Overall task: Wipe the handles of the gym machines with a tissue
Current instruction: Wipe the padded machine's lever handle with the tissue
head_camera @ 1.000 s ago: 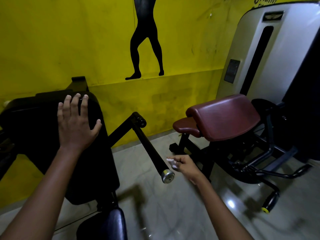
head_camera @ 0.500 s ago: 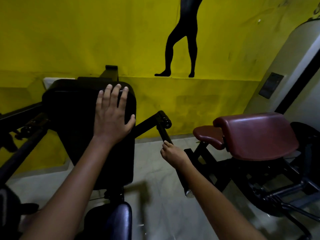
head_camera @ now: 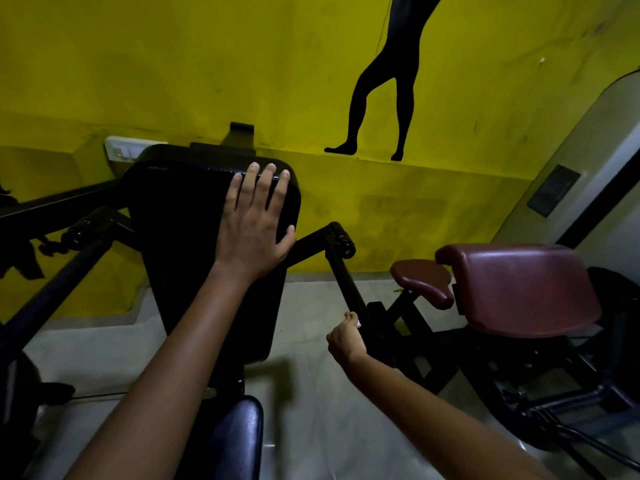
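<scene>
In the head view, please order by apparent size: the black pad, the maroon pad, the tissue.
1. black pad
2. maroon pad; it stands farther away, so this ranking is unsure
3. tissue, just a scrap showing in the right hand

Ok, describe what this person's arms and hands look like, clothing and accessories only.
Both forearms are bare as far as the frame shows: no sleeves are visible. The left hand and right hand wear no gloves, and no rings, watch or wristbands show on the parts in view.
</scene>
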A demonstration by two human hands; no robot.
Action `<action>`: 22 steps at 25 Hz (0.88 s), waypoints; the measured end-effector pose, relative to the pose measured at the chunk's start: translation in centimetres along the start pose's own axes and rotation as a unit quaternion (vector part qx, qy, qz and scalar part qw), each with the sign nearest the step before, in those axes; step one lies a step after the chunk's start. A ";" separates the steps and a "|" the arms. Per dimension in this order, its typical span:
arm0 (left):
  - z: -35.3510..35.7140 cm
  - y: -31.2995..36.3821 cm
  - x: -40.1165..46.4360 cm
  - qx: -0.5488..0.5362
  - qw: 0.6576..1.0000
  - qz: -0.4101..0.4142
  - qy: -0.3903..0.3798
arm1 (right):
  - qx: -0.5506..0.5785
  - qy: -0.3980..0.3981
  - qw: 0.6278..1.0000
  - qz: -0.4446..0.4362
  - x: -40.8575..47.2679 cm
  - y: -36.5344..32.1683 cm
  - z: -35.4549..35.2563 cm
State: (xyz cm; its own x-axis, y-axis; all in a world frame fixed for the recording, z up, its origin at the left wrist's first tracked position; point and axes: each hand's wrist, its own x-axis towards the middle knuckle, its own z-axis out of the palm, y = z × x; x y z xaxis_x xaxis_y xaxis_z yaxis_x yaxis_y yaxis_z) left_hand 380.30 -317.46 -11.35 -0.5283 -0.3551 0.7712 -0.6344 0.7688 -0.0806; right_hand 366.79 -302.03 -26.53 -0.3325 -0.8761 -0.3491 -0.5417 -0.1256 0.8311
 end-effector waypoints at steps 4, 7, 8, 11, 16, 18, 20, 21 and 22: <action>-0.2 0.0 0.0 0.000 1.000 0.002 -0.010 | 0.020 -0.001 1.000 0.016 -1.7 -0.9 -0.1; -0.4 0.0 0.0 -0.002 1.000 0.001 -0.019 | 0.019 -0.004 1.000 0.011 -3.2 -1.4 0.1; -0.5 -0.1 0.0 -0.004 1.000 0.000 -0.023 | 0.015 -0.006 1.000 0.011 -3.6 -1.5 0.1; -0.8 0.1 0.1 -0.012 0.999 -0.004 -0.035 | 0.030 -0.014 0.999 0.015 -5.1 -2.1 -0.4; -1.0 0.3 0.1 -0.014 0.999 -0.011 -0.045 | 0.045 -0.085 0.995 0.003 -8.7 -2.9 -2.9; -1.0 0.3 0.1 -0.012 0.999 -0.012 -0.045 | 0.119 -0.086 0.989 -0.008 -9.7 -2.0 -4.1; -0.9 0.3 0.1 -0.013 0.999 -0.012 -0.037 | 0.240 -0.005 0.971 -0.012 -10.0 0.9 -4.5; -0.8 0.3 0.1 -0.013 0.999 -0.013 -0.033 | 0.298 0.053 0.953 -0.003 -9.7 2.8 -4.4; -0.7 0.3 0.1 -0.012 0.999 -0.013 -0.029 | 0.353 0.104 0.929 0.031 -9.1 4.9 -4.0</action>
State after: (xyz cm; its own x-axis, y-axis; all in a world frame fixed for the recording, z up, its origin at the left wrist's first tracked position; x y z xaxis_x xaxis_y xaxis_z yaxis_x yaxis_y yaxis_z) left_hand 380.45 -316.88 -10.84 -0.5438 -0.4042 0.7354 -0.6346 0.7715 -0.0452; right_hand 370.25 -296.48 -17.53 -0.2633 -0.9518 -0.1575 -0.9226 0.2006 0.3296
